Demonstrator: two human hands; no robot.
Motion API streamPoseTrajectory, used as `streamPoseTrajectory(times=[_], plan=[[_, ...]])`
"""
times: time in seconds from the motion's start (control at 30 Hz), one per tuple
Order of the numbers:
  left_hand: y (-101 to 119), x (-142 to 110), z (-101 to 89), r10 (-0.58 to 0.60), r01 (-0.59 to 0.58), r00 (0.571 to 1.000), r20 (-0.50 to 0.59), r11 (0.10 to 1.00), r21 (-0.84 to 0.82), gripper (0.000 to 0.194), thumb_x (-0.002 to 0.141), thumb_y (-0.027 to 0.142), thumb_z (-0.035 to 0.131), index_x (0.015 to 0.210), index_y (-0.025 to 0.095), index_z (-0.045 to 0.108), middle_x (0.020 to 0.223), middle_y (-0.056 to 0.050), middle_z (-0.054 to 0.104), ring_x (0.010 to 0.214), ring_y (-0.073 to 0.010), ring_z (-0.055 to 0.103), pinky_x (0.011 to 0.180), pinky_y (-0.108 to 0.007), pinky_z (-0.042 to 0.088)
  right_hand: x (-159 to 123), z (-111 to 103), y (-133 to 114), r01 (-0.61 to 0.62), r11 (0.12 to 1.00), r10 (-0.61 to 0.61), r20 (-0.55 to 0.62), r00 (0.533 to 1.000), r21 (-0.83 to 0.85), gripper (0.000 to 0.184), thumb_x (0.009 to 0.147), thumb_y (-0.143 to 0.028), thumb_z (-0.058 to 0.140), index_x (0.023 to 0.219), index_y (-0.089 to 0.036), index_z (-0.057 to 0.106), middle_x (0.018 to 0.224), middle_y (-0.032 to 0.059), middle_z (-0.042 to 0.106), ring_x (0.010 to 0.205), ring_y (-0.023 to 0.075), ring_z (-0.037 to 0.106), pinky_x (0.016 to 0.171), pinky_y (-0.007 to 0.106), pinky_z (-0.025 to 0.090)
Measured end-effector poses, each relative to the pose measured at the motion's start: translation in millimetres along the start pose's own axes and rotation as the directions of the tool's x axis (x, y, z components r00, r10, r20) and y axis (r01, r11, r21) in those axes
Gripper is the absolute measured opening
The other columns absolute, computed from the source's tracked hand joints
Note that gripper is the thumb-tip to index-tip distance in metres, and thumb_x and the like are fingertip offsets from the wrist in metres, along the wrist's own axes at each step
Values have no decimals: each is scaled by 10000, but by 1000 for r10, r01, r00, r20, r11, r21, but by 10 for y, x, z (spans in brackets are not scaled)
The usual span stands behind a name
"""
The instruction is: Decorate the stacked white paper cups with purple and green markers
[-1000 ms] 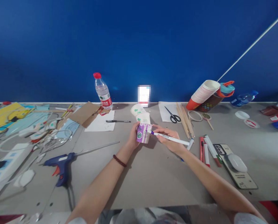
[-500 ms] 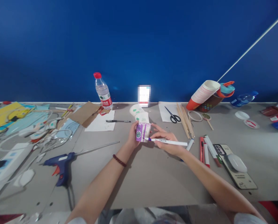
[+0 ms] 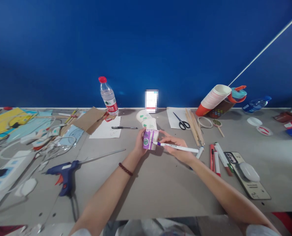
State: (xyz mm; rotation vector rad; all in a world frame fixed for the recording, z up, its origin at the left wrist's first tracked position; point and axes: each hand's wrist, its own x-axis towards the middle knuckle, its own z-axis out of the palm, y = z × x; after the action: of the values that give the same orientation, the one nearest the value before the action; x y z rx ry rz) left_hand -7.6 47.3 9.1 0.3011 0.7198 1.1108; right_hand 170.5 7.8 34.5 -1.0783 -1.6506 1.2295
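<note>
Marker [image 3: 185,148] tip sits slightly higher and further right on the paper cup [image 3: 148,135] than half a second ago; cup has barely shifted. Cup is purple-and-white, near mid tabletop [image 3: 148,190], just in front of white green-printed cups [image 3: 149,124]; can't tell if they touch. Left hand [image 3: 140,143] grips its left wall, far fingers hidden. Right hand [image 3: 181,155] pinches the marker, tip at the printed wall; contact too small to confirm. Handling, my guess: very light, thin wall, dents under a hard squeeze, smooth coating a bit slippery. Best hold: light wrap round the side, near the stiffer base, fingers clear of the tip.
</note>
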Motion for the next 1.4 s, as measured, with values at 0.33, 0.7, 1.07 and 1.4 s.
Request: streamPoseTrajectory(times=[0.33,0.7,1.07,1.4], plan=[[-15,-4,-7,-13,13,1000,8,998,59,371,839,424,554,978,91,640,731,-105,721,588,-228,681,535,-318,533,40,-3,64,-1,997,12,-149,989,73,218,819,-391,669,952,-228,726,1203,110,712,1190,288,631,964,431,530],[-24,4,-11,-10,7,999,42,998,64,392,837,433,558,1000,87,648,728,-109,721,594,-232,683,531,-316,531,52,0,79,-19,998,29,-181,983,60,238,801,-421,674,927,-229,733,1167,106,728,1126,294,666,916,427,554],[-25,2,-2,29,-27,999,-37,999,29,290,851,354,546,972,104,633,682,-60,684,563,-198,638,584,-335,540,43,13,56,28,1000,-27,-98,995,8,143,815,-301,651,914,-252,742,1111,77,747,1309,301,534,962,426,511],[-5,-17,42,45,-45,999,-13,999,-2,323,816,371,573,968,92,629,755,-91,708,612,-225,673,628,-348,550,5,24,57,-7,1000,8,-10,1000,10,166,789,-289,666,925,-255,754,1309,91,647,1371,314,456,932,426,533]])
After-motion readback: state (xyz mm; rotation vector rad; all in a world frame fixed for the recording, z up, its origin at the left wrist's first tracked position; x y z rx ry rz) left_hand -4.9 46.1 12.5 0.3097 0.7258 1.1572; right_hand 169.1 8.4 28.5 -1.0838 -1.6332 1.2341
